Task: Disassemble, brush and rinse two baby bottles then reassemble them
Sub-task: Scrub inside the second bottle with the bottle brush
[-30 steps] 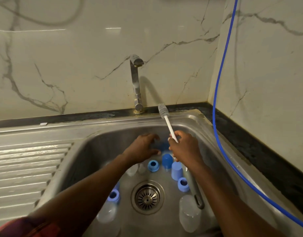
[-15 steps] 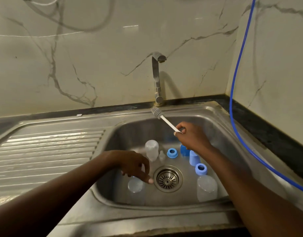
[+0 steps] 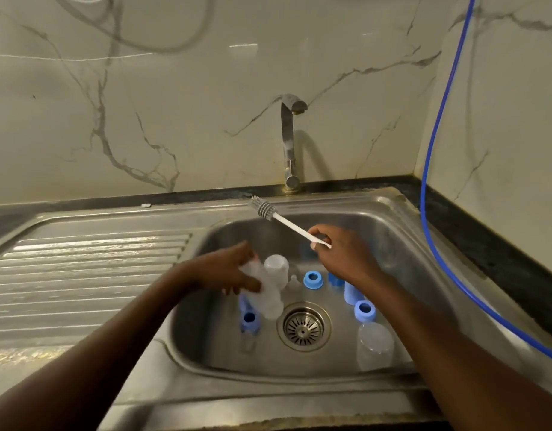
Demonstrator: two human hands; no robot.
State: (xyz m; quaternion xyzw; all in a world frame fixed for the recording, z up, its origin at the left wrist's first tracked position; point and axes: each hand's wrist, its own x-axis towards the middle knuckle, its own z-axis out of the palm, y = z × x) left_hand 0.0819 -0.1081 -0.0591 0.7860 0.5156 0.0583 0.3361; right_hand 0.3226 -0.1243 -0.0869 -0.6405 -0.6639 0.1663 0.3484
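- Over the sink [image 3: 402, 244], the fingers of the left hand [image 3: 224, 272] curl round a clear bottle [image 3: 270, 301], which is blurred and held tilted just above the basin floor.
- The right hand [image 3: 346, 259] pinches the thin white handle of the brush [image 3: 294, 230] between thumb and fingers. The bristles point away toward the tap [image 3: 288, 144], apart from the bottle.
- Round the drain [image 3: 303, 326] lie loose parts: blue rings [image 3: 313, 279], a blue cap [image 3: 351, 295], a clear cover [image 3: 276, 265] and a second bottle [image 3: 374, 348] at front right.
- Taking apart looks finished. Brushing of this bottle seems about to begin. No water runs, so rinsing and reassembly likely remain.
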